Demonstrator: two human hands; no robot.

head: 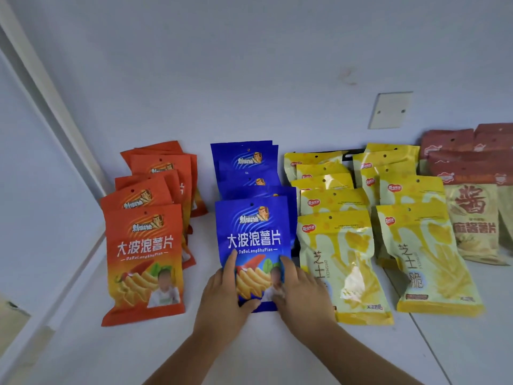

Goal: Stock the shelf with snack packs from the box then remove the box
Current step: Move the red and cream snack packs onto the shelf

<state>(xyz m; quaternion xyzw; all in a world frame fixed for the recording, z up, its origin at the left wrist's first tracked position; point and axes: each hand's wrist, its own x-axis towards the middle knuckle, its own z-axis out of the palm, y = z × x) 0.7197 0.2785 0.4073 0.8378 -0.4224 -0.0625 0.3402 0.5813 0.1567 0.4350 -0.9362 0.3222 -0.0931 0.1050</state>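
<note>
Left hand (222,298), right hand (302,293) clasp blue pack (252,232).

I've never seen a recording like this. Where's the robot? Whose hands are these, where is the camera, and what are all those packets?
There is no robot here: a person works with bare hands. The single picture comes from a camera worn on the person's head, looking forward and down, so the arms reach in from the bottom edge. The left hand and right hand grip the lower part of the front blue pack, one on each side; it heads a row of blue ones. To its left is a row of orange packs. To its right are two rows of yellow packs, then red packs at the far right. All sit on a white shelf against a pale wall. The box they came from is not in view.
</note>
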